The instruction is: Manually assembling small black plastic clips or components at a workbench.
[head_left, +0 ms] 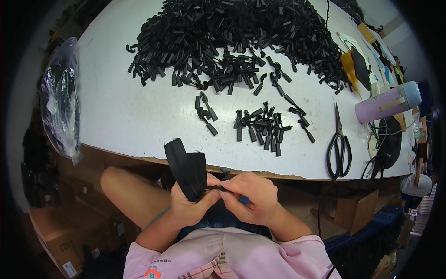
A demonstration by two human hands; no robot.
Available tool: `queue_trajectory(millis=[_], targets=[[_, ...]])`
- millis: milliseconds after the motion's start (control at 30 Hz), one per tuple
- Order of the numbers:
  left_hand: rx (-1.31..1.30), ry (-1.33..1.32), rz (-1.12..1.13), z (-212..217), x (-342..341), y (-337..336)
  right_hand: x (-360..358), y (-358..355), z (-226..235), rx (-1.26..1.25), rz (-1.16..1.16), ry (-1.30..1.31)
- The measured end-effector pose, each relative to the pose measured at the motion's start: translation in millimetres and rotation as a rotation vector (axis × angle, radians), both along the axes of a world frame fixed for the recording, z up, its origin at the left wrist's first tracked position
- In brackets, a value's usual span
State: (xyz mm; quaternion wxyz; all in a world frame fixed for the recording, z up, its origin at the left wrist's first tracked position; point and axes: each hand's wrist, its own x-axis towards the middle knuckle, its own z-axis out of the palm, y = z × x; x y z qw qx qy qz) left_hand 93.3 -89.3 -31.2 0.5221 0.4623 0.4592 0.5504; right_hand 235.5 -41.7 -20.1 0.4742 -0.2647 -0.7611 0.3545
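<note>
The left hand (188, 202) sits low in the middle of the frame, and its fingers are closed around a folded strip of black cloth (188, 169). The strip looks matte and woven, flat like a wide ribbon, and it stands up out of the fist toward the edge of the surface. The right hand (253, 197) is just beside it, touching it. Its fingers pinch a small black cord piece (222, 188) between thumb and forefinger, right at the lower end of the cloth.

The surface (130, 111) is a white board, smooth, with a worn brownish front edge. At the top of the frame lies a big heap of small black pulls (232, 32), short stiff tabs on thin cords. A small cluster of the same pulls (262, 128) lies in the centre, nearer to the hands. At the right, black scissors (339, 146) lie flat, and a pale purple bottle (388, 102) lies on its side.

At the left edge hangs a clear plastic bag (60, 102) with dark things inside. Below it, in the lower left, stand brown cardboard boxes (55, 232).
</note>
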Motion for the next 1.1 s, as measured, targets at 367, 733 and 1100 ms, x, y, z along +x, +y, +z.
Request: queue_trajectory(millis=[367, 733, 1100], targets=[[-0.092, -0.154, -0.025, -11, 3, -4, 2, -2, -10, 0.054, -0.023, 0.036], [-0.088, -0.139, -0.055, 6, -1, -4, 7, -3, 2, -0.19, 0.047, 0.043], [0.217, 0.192, 0.178, 18, -5, -9, 1, -4, -1, -0.078, 0.443, -0.363]])
